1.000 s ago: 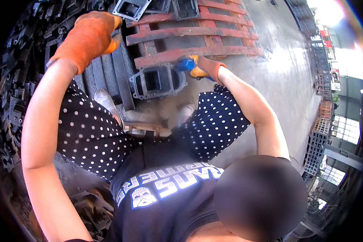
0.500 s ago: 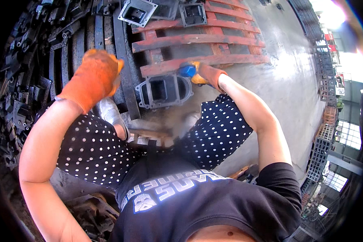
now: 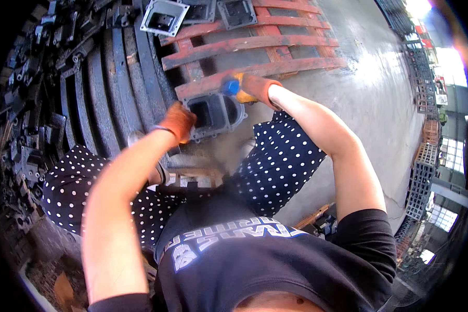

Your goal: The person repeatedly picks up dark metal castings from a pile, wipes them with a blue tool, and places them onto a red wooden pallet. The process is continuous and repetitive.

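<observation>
A grey metal housing (image 3: pixel 221 125) with a rectangular opening and a rounded, lugged right end sits between my knees, at the near edge of a red pallet. My left hand (image 3: pixel 180 122), in an orange work glove, is closed at the housing's left edge; motion smears its fingertips. Above the housing's right end, my right hand (image 3: pixel 250 88), in an orange and yellow glove, is closed around a small blue object (image 3: pixel 230 87). Its exact kind is hidden by the fingers and blur.
Several similar castings, one a pale metal housing (image 3: pixel 164 16), lie on the far part of the red wooden pallet (image 3: pixel 244 47). Dark slats (image 3: pixel 106 88) run along the left, beside a heap of dark metal parts (image 3: pixel 31 130). Grey concrete floor (image 3: pixel 369 104) stretches right towards stacked crates (image 3: pixel 418 182).
My left hand has come down and right from above the dark slats to the housing's left edge. My right hand, with the blue object, has shifted slightly left over the housing.
</observation>
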A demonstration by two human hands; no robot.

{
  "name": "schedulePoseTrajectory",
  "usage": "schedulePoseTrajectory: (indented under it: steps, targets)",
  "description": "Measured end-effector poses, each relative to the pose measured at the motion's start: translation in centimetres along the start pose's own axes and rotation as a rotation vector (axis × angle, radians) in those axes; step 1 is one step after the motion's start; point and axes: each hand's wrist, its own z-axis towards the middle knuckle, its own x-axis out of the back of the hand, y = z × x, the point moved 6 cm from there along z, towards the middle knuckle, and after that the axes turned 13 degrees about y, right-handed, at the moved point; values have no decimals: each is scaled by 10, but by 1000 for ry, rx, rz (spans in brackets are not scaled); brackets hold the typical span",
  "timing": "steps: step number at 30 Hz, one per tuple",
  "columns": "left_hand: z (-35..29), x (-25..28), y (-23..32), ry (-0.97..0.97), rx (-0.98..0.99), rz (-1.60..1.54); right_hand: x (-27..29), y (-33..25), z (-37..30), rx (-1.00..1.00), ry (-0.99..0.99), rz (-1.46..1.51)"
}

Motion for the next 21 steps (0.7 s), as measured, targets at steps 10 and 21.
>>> schedulePoseTrajectory:
  steps: [10,21]
  targets:
    - [38,-72,58,212,295,22,-20,45,-4,-254,258,231]
    - [67,-110,59,378,277,-154,-30,82,-11,-754,186,439]
